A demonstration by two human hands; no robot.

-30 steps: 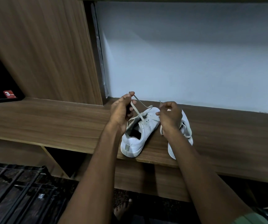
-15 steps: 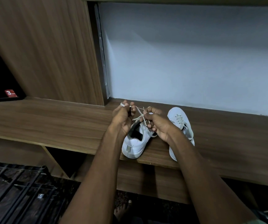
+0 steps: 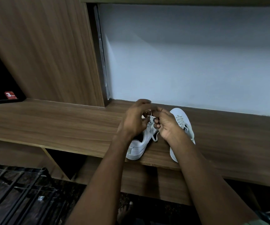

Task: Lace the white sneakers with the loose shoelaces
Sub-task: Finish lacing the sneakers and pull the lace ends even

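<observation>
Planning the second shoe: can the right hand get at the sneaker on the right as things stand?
Probably yes. The right sneaker lies right beside the right hand on the shelf, its laced top uncovered. But that hand's fingers pinch the shoelace of the left sneaker; it must let go first.

A: How much of the left sneaker (image 3: 137, 147) shows?
B: Only its heel end; the left hand (image 3: 133, 121) and right hand (image 3: 166, 125) cover its front and most of the lace (image 3: 154, 137).
A: And the right sneaker (image 3: 182, 120)?
B: The right forearm hides its heel half.
A: Is the lace pinched?
B: Too small and blurred to tell.
</observation>
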